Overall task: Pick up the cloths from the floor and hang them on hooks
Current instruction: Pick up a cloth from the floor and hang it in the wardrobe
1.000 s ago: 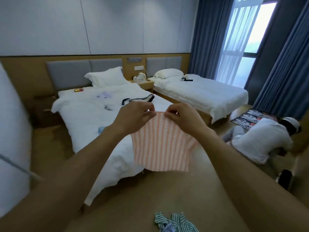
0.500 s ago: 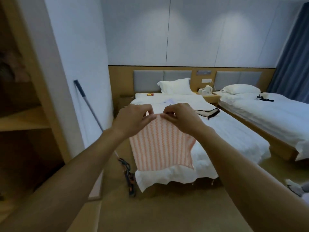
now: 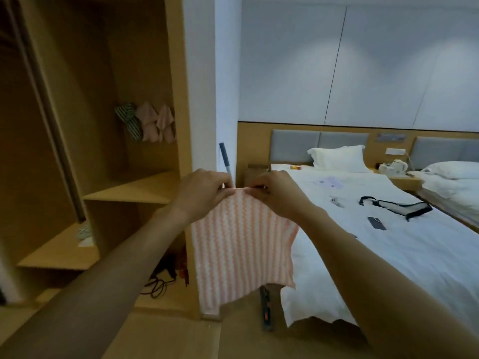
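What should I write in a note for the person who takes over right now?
Left hand and right hand both pinch the top edge of the orange cloth; it hangs free in front of the wardrobe.
Done: a green cloth and two pink cloths hang inside the wardrobe.
Left: hang the orange cloth beside them. No cloth shows on the floor in this view.

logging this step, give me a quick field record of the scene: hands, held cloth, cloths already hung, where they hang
left hand: left hand pinches the top edge of the orange striped cloth
right hand: right hand pinches the same top edge, close beside the left
held cloth: hangs flat below both hands, in the air
already hung: green striped cloth and two pink cloths, side by side
where: back wall of the open wooden wardrobe, above its shelf
hooks: hidden by the cloths
beside: bed to the right
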`<action>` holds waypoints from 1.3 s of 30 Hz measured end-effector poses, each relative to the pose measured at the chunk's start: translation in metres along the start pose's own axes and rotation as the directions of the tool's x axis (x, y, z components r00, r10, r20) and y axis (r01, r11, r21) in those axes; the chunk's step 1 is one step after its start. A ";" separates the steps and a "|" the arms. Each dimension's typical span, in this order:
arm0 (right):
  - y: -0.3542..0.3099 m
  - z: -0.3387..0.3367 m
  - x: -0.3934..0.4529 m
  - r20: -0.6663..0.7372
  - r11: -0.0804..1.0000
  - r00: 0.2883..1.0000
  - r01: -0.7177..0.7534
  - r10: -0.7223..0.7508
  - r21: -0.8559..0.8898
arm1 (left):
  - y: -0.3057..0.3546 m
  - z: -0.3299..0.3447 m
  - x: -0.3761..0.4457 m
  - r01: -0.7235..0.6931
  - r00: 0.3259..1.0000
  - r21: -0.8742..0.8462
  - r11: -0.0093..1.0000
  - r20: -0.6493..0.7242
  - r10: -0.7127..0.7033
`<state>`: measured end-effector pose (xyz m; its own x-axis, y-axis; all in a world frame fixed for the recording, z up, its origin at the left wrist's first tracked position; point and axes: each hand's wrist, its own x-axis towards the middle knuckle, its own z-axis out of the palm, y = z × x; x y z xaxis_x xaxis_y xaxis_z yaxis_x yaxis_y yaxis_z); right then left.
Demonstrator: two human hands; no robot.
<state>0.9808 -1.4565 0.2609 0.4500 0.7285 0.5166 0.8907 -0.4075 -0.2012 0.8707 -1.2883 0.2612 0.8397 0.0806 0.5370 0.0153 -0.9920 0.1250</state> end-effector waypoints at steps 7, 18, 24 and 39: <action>-0.066 0.049 0.084 -0.020 0.997 0.998 0.057 -0.056 0.053 | -0.096 -0.054 -0.013 0.030 0.999 0.143 0.989 -0.042 -0.024; -0.099 0.103 0.216 -0.071 0.979 0.980 0.192 -0.188 0.068 | -0.220 -0.068 0.030 0.080 0.984 0.267 0.961 -0.176 -0.033; -0.098 0.130 0.308 -0.076 0.963 0.964 0.259 -0.254 0.068 | -0.294 -0.069 0.084 0.189 0.971 0.286 0.939 -0.200 -0.135; -0.103 0.193 0.503 -0.146 0.956 0.948 0.290 -0.281 0.038 | -0.453 -0.077 0.192 0.307 0.930 0.320 0.896 -0.302 -0.210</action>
<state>1.1273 -0.9419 0.3804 0.1669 0.7253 0.6679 0.9847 -0.1577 -0.0748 0.9832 -0.8161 0.3723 0.6134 0.3125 0.7253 0.4448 -0.8956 0.0098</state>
